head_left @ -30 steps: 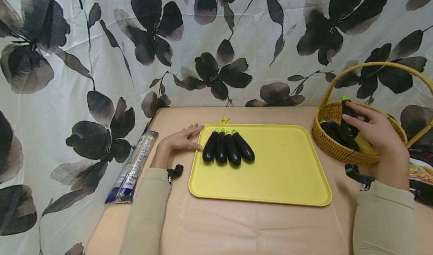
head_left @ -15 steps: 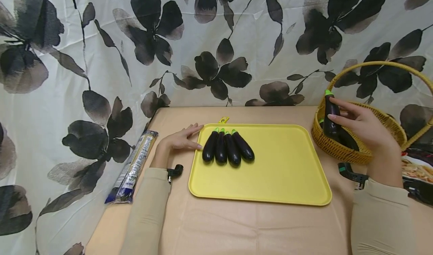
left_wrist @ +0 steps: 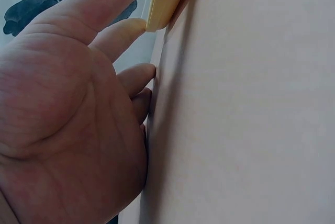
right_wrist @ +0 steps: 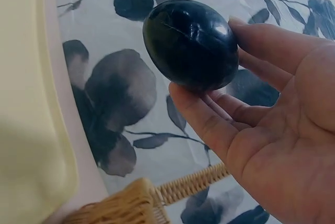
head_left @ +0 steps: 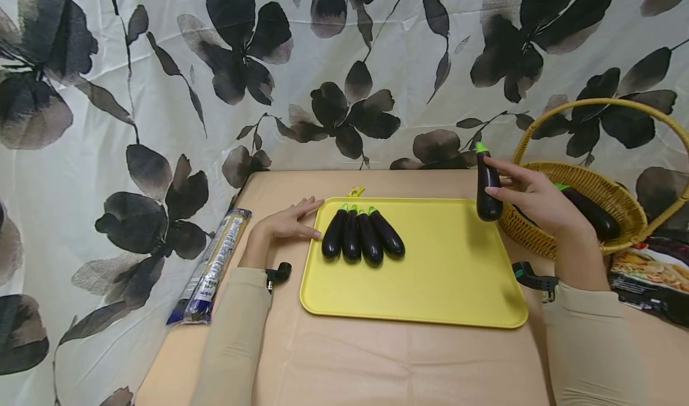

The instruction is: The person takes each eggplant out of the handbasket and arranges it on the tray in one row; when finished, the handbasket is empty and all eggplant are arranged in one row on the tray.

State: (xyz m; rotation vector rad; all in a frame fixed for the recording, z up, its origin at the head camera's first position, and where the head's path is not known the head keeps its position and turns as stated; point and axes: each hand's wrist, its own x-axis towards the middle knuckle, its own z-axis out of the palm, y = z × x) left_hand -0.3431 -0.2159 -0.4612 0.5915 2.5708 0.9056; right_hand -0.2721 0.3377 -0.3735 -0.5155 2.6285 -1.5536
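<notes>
Floral cloth point(head_left: 301, 59) backed the table point(head_left: 404, 364). Right hand point(head_left: 538, 200) pinched one eggplant point(head_left: 488, 188) near the yellow tray's point(head_left: 441, 274) far right corner; left hand point(head_left: 286, 222), fingers extended, touched its left rim beside four eggplants point(head_left: 369, 238).

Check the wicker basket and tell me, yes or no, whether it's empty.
No, the head view shows a dark eggplant with a green stem end lying inside the wicker basket.

four eggplants point(head_left: 368, 238) lie on the tray point(head_left: 420, 286), with a packet point(head_left: 211, 268) to its left and a basket point(head_left: 608, 185) to its right.
</notes>
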